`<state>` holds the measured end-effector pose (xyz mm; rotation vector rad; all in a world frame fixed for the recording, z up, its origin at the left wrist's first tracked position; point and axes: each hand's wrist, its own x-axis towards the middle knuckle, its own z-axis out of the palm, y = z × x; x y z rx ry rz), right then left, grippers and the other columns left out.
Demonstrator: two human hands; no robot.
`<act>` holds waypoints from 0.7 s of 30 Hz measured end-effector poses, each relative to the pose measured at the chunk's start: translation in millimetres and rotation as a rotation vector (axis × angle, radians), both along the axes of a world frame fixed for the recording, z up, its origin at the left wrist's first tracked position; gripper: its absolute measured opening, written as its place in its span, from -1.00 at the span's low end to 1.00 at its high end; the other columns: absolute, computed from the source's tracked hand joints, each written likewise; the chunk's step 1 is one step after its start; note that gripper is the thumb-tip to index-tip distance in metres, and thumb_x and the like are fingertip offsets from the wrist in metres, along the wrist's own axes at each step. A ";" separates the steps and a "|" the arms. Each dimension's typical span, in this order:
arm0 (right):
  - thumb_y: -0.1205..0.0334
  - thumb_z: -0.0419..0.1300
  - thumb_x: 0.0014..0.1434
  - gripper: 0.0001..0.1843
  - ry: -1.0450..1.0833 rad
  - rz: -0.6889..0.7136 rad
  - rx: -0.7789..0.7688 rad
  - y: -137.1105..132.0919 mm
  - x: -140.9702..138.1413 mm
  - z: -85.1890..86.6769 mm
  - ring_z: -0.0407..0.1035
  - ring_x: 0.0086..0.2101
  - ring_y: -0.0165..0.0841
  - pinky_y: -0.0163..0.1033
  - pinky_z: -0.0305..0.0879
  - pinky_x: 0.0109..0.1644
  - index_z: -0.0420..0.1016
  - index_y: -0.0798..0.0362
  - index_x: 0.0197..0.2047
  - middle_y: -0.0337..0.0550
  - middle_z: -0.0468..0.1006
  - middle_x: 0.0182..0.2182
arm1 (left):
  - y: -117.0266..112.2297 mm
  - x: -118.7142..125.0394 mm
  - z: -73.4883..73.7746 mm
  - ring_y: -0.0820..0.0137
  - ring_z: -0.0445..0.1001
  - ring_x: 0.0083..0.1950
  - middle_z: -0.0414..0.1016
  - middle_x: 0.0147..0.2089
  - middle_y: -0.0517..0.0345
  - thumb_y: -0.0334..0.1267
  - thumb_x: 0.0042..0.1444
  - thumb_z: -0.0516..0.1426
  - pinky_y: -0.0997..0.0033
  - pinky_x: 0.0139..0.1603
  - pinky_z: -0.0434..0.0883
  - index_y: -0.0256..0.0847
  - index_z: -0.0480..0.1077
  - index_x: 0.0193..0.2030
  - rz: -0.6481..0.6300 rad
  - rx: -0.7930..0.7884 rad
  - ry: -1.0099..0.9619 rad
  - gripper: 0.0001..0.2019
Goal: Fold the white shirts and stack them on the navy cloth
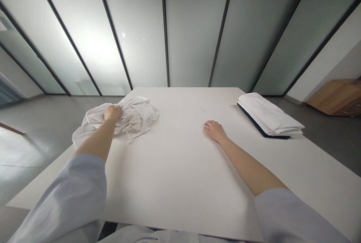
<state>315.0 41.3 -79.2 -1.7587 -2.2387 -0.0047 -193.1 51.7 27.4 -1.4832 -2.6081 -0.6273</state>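
A crumpled white cloth (pixel 132 119) lies in a heap on the far left of a white table (pixel 180 175). My left hand (pixel 112 113) is closed in a grip on the middle of that heap. My right hand (pixel 214 130) rests on the bare tabletop right of centre, fingers curled down against the surface and holding nothing. At the table's far right sits a neat stack of folded white cloth (pixel 267 115) with a dark piece at the bottom.
Frosted glass panels with dark frames (pixel 166 28) stand behind the table. Grey floor (pixel 34 130) surrounds it. A wooden cabinet (pixel 338 96) stands at the far right against the wall.
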 end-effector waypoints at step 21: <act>0.18 -0.07 0.18 -0.48 0.543 -0.449 0.369 15.2 32.9 -1.6 0.18 0.14 -0.12 -0.05 0.10 0.19 0.21 0.16 0.19 0.18 0.35 0.10 | 4.0 259.8 -49.9 0.08 0.25 0.24 0.31 0.22 -0.13 0.08 0.12 0.12 0.10 0.24 0.20 -0.20 0.30 0.18 -0.914 0.108 -0.042 -0.44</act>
